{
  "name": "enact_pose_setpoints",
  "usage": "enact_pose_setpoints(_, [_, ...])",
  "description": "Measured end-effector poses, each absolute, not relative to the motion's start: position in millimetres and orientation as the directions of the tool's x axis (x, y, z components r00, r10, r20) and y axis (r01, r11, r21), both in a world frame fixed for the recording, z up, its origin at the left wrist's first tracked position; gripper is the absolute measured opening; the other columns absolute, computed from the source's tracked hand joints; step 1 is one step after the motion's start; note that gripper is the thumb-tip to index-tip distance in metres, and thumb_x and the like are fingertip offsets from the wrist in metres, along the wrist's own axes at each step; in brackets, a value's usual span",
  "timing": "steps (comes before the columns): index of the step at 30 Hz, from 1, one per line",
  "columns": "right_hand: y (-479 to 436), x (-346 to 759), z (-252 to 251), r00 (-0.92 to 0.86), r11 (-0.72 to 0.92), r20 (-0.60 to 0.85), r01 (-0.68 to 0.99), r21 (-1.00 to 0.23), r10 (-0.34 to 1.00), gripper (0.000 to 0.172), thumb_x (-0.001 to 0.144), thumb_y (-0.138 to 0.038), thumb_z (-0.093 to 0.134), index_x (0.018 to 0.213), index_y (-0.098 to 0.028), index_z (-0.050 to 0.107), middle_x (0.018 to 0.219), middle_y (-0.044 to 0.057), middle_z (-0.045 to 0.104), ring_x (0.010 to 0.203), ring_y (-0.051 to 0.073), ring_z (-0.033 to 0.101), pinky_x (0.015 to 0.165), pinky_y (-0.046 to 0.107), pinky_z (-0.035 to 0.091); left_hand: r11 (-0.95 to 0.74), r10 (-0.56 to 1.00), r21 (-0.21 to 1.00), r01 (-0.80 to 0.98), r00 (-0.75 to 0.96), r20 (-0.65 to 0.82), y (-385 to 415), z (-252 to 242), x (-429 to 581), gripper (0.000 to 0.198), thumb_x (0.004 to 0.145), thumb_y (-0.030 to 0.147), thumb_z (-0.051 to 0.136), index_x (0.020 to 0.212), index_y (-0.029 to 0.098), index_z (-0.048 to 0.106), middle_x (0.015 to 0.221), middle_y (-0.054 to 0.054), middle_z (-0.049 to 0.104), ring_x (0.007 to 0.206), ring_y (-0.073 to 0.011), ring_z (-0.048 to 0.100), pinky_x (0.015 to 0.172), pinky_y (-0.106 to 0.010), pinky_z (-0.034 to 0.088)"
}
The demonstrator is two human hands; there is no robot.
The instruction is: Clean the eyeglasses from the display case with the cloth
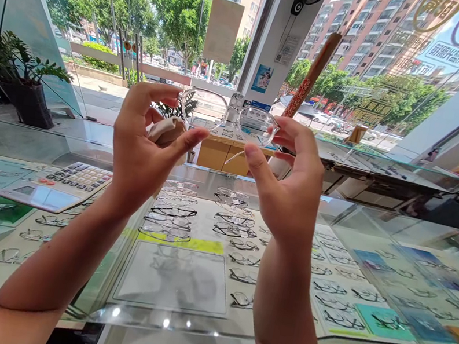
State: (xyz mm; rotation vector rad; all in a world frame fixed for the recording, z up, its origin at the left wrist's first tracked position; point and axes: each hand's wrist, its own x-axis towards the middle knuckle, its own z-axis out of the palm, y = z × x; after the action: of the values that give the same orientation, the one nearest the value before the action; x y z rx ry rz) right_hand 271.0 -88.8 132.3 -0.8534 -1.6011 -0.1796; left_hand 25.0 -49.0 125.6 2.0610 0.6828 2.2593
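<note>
A pair of clear-framed glasses [225, 114] is held up level in front of me, above the glass counter. My left hand [146, 140] pinches the left end of the frame, and a folded beige cloth [168, 131] is tucked in the same hand. At the other end, my right hand [288, 173] has its fingers behind the rim and its thumb near the lower edge. One thin temple arm [234, 157] points down beside the right thumb. The fingertips behind the frame are partly hidden.
Below my hands runs a glass display counter [170, 317] with rows of eyeglasses inside. A calculator [64, 182] rests on its top at left. Potted plants [27, 91] stand on both sides. Farther back are another display counter [371, 166] and large windows onto a street.
</note>
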Motion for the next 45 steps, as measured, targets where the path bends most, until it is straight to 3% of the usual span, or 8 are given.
enact_pose_setpoints(10, [-90, 266, 133, 0.055, 0.732, 0.917, 0.584, -0.351, 0.396, 0.05, 0.102, -0.046, 0.08, 0.149, -0.039, 0.066, 0.146, 0.007, 0.072, 0.131, 0.034, 0.071, 0.112, 0.063, 0.061, -0.895, 0.259, 0.282, 0.347, -0.112, 0.959, -49, 126, 26, 0.071, 0.082, 0.07, 0.095, 0.138, 0.033, 0.074, 0.135, -0.006, 0.074, 0.117, -0.0321, 0.076, 0.077, -0.047, 0.068])
enact_pose_setpoints(15, [-93, 244, 131, 0.077, 0.707, 0.965, 0.666, -0.237, 0.251, 0.048, 0.106, -0.041, 0.073, 0.152, -0.038, 0.063, 0.149, 0.009, 0.068, 0.142, 0.038, 0.064, 0.117, 0.069, 0.059, -0.897, 0.21, 0.243, 0.369, -0.129, 0.969, -34, 121, 24, 0.072, 0.086, 0.073, 0.091, 0.143, 0.034, 0.071, 0.14, -0.007, 0.074, 0.13, -0.0341, 0.073, 0.083, -0.049, 0.07])
enact_pose_setpoints(21, [-81, 234, 124, 0.02, 0.675, 0.982, 0.724, -0.145, 0.19, 0.053, 0.109, -0.041, 0.065, 0.16, -0.037, 0.053, 0.157, 0.012, 0.06, 0.154, 0.04, 0.054, 0.121, 0.071, 0.056, -0.876, 0.172, 0.226, 0.427, -0.162, 0.972, -20, 113, 24, 0.067, 0.093, 0.069, 0.087, 0.147, 0.036, 0.066, 0.142, -0.006, 0.075, 0.134, -0.0314, 0.073, 0.084, -0.045, 0.068])
enact_pose_setpoints(29, [-70, 233, 120, 0.008, 0.653, 0.998, 0.756, -0.048, 0.065, 0.049, 0.11, -0.043, 0.064, 0.157, -0.035, 0.053, 0.152, 0.011, 0.062, 0.148, 0.034, 0.061, 0.116, 0.061, 0.062, -0.889, 0.197, 0.265, 0.373, -0.21, 0.958, -8, 108, 29, 0.075, 0.088, 0.066, 0.092, 0.152, 0.043, 0.06, 0.151, -0.007, 0.068, 0.148, -0.0344, 0.065, 0.091, -0.042, 0.067])
enact_pose_setpoints(34, [-71, 231, 120, 0.09, 0.728, 0.97, 0.646, -0.23, 0.226, 0.06, 0.107, -0.043, 0.063, 0.166, -0.039, 0.05, 0.162, 0.01, 0.061, 0.154, 0.035, 0.058, 0.109, 0.058, 0.066, -0.869, 0.044, 0.173, 0.464, -0.275, 0.96, -9, 106, 35, 0.075, 0.091, 0.072, 0.086, 0.151, 0.035, 0.059, 0.151, -0.009, 0.066, 0.147, -0.0363, 0.065, 0.087, -0.047, 0.071])
enact_pose_setpoints(38, [-69, 233, 122, 0.17, 0.803, 0.91, 0.428, -0.415, 0.379, 0.05, 0.11, -0.042, 0.057, 0.16, -0.041, 0.062, 0.156, 0.007, 0.069, 0.151, 0.031, 0.064, 0.11, 0.053, 0.067, -0.869, -0.079, 0.09, 0.486, -0.316, 0.945, -14, 107, 40, 0.075, 0.089, 0.075, 0.086, 0.149, 0.035, 0.063, 0.149, -0.009, 0.068, 0.15, -0.0394, 0.061, 0.081, -0.051, 0.071])
enact_pose_setpoints(42, [-56, 240, 121, 0.187, 0.802, 0.832, 0.226, -0.553, 0.522, 0.044, 0.11, -0.051, 0.059, 0.151, -0.038, 0.072, 0.148, 0.007, 0.076, 0.147, 0.029, 0.069, 0.106, 0.048, 0.068, -0.866, -0.086, 0.085, 0.492, -0.315, 0.945, -16, 104, 40, 0.079, 0.085, 0.077, 0.088, 0.149, 0.039, 0.062, 0.15, -0.01, 0.066, 0.154, -0.041, 0.055, 0.077, -0.052, 0.07])
enact_pose_setpoints(45, [-46, 244, 119, 0.197, 0.796, 0.806, 0.151, -0.587, 0.558, 0.043, 0.111, -0.058, 0.058, 0.144, -0.037, 0.077, 0.144, 0.006, 0.079, 0.141, 0.027, 0.073, 0.103, 0.045, 0.068, -0.903, -0.017, 0.114, 0.415, -0.299, 0.954, -15, 101, 38, 0.084, 0.082, 0.076, 0.092, 0.15, 0.038, 0.059, 0.156, -0.012, 0.061, 0.159, -0.0436, 0.049, 0.08, -0.053, 0.07])
